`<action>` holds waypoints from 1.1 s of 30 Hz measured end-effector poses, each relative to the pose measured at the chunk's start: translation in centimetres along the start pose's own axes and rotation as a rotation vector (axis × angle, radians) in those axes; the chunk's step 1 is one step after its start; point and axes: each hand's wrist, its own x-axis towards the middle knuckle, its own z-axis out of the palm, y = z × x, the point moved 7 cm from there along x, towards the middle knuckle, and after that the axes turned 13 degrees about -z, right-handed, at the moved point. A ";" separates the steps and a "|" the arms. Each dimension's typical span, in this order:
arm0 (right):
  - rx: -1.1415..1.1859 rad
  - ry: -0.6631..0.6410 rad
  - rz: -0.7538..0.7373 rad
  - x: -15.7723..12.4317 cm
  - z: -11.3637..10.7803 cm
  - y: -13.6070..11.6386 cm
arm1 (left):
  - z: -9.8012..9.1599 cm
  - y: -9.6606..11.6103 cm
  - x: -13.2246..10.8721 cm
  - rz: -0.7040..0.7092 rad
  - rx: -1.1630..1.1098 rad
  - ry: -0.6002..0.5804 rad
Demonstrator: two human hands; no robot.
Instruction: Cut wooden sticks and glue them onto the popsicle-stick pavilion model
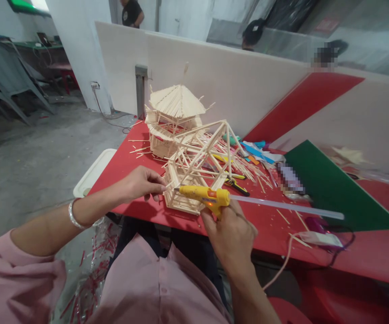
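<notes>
Gripping the yellow glue gun (203,194), the right hand (233,229) meets the stick frame (199,159) just ahead; the left hand (142,182) bunches fingertips at its edge, whether pinching I cannot tell.

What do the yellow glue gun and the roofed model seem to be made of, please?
Glue gun: probably plastic, slightly glossy, judging by its bright yellow, moulded-looking shell. Roofed model: likely wood, bare-looking and matte, from its pale, thin sticks.

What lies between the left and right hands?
The head view shows the barrel of the yellow glue gun and part of the stick frame between them.
</notes>
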 end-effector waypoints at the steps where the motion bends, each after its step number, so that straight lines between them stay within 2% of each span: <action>1: 0.000 -0.011 0.005 0.1 0.0 0.1 | 0.0 0.0 0.0 -0.001 0.000 0.005; 8: 0.036 -0.109 0.083 0.7 0.3 0.7 | 0.1 0.1 0.0 0.002 0.030 0.003; 15: 0.087 0.019 0.112 -0.2 -0.3 1.7 | 0.6 0.6 0.3 0.026 0.056 0.001; 21: 0.148 0.018 0.150 -1.2 -0.2 2.7 | 1.0 1.4 0.2 0.024 0.105 0.037; 27: 0.170 0.000 0.136 -1.3 0.5 2.5 | 1.5 1.9 0.1 0.024 0.166 0.064; 33: 0.145 0.083 0.056 -0.9 0.2 1.7 | 1.9 2.1 0.1 -0.009 0.167 0.085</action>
